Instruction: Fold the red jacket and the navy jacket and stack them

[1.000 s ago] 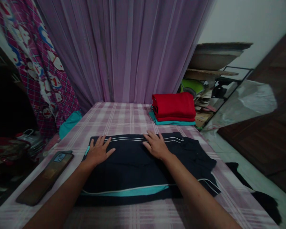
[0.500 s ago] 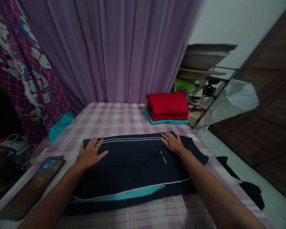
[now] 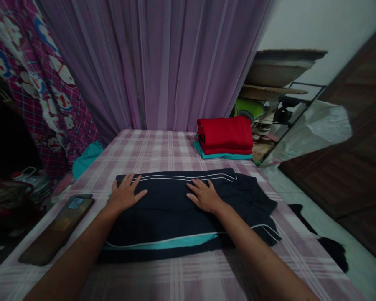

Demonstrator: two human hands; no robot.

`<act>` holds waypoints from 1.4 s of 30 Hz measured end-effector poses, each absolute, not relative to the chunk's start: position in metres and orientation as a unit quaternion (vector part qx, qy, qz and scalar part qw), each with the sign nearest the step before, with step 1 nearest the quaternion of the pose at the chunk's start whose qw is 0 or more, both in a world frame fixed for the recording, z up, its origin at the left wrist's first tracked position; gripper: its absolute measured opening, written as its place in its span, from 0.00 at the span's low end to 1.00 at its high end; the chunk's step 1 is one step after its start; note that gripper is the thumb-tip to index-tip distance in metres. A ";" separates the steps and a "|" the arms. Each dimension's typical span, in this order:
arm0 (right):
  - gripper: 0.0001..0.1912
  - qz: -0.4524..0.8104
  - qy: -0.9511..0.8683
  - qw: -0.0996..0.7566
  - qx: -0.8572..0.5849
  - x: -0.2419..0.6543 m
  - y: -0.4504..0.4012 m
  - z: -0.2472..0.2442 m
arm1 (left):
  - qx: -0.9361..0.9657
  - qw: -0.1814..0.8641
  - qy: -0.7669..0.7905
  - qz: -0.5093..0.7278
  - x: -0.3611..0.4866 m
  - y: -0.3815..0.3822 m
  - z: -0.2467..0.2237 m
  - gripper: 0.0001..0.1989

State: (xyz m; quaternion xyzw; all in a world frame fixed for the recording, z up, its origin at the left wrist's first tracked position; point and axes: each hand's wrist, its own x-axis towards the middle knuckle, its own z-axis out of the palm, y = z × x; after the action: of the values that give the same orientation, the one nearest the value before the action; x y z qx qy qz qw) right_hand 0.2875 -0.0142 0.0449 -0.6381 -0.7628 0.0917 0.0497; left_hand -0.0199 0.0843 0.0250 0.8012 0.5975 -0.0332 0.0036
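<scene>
While a dark navy cloth garment (image 3: 172,211) with white piping and a turquoise strip is laid out across the lower centre of the frame, its top face is covered in part by two bare hands, and the step in hand is judged to be the smoothing flat of its layers. The left hand (image 3: 125,195) is placed at the garment's upper left corner, its fingers fanned apart and its thumb stretched toward the middle. The right hand (image 3: 203,195) is placed right of the garment's centre, with its fingers likewise spread, slightly bent, and their tips near the double white piping. Nothing is gripped by either hand; only the cloth appears to be touched, and how firmly it is pressed cannot be told. Even, flat contact seems to be called for in the next move, since the right end is rumpled and the turquoise strip is exposed along the near edge. The garment is supported by a pink-and-white plaid tablecloth (image 3: 163,152). Right of centre, beyond it, a folded red cloth (image 3: 225,136) is stacked on folded turquoise fabric (image 3: 228,156); at lower left, a dark, flat smartphone (image 3: 58,232) is seen.
</scene>
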 end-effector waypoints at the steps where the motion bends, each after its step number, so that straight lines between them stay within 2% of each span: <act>1: 0.28 0.083 -0.759 0.071 -0.642 0.282 -0.011 0.052 | 0.801 0.005 0.598 -0.030 -0.020 0.084 0.025 0.38; 3: 0.28 0.046 -0.750 0.132 -0.646 0.266 -0.005 0.062 | 0.800 0.006 0.599 -0.026 -0.020 0.084 0.024 0.38; 5: 0.28 0.018 -0.753 0.157 -0.639 0.247 -0.003 0.060 | 0.801 0.006 0.598 -0.025 -0.020 0.084 0.023 0.39; 10: 0.33 0.067 -0.809 0.053 -0.582 0.227 -0.017 0.027 | 0.800 0.011 0.599 -0.022 -0.020 0.084 0.023 0.38; 12: 0.35 0.081 -0.822 0.037 -0.562 0.235 -0.026 0.021 | 0.798 0.018 0.601 -0.024 -0.020 0.085 0.024 0.38; 18: 0.36 0.098 -0.817 0.049 -0.566 0.254 -0.038 0.026 | 0.790 0.043 0.610 -0.047 -0.014 0.080 0.039 0.37; 22: 0.36 0.108 -0.814 0.058 -0.568 0.251 -0.037 0.024 | 0.806 -0.036 0.590 0.022 0.020 0.059 0.049 0.29; 24: 0.35 0.111 -0.813 0.059 -0.568 0.251 -0.038 0.025 | 0.828 -0.038 0.558 0.049 0.039 0.048 0.048 0.27; 28: 0.35 0.140 -0.809 0.052 -0.568 0.251 -0.037 0.038 | 0.824 0.028 0.565 0.027 0.052 0.042 0.035 0.30; 34: 0.32 0.114 -0.799 0.106 -0.580 0.237 -0.009 0.061 | 0.819 0.018 0.574 0.019 0.044 0.049 0.022 0.31; 38: 0.30 0.068 -0.783 0.051 -0.616 0.272 0.004 0.049 | 0.817 0.029 0.576 0.008 0.045 0.051 0.024 0.32; 42: 0.28 0.022 -0.682 0.044 -0.729 0.357 -0.011 0.032 | 0.816 0.031 0.577 0.010 0.045 0.051 0.023 0.32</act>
State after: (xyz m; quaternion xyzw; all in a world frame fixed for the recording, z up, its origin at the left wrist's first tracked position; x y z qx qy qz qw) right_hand 0.3573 -0.0110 0.0321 -0.7294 -0.6824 0.0223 0.0438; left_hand 0.0453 0.0508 0.0234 0.8160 0.5771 0.0100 0.0311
